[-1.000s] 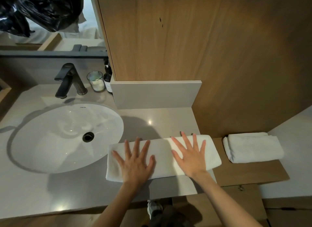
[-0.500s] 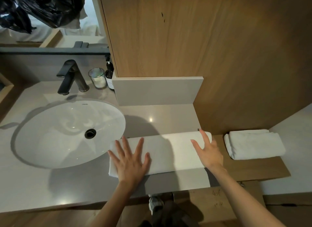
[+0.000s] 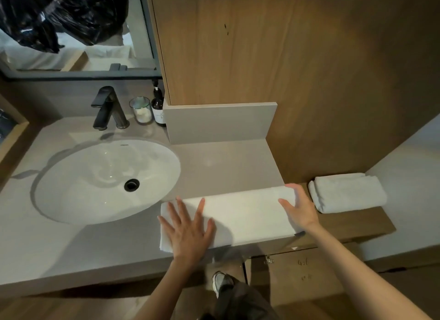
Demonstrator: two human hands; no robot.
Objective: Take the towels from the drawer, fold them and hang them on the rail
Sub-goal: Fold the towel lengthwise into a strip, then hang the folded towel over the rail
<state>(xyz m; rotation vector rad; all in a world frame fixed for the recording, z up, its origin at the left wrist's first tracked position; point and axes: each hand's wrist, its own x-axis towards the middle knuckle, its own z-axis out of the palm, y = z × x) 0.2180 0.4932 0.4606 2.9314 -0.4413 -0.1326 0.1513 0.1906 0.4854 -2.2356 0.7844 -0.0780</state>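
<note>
Towel (image 3: 242, 215) beside sink (image 3: 83, 188), brand mark (image 3: 124, 144) illegible

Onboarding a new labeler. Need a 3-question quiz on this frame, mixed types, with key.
1. True or false: the left hand lies flat on the long folded towel.
2. The second folded towel sits: A) in the sink B) on the wooden ledge C) over a rail.
3. Fill in: the right hand is at the long folded towel's ____ end.
Key: 1 true; 2 B; 3 right.
</note>
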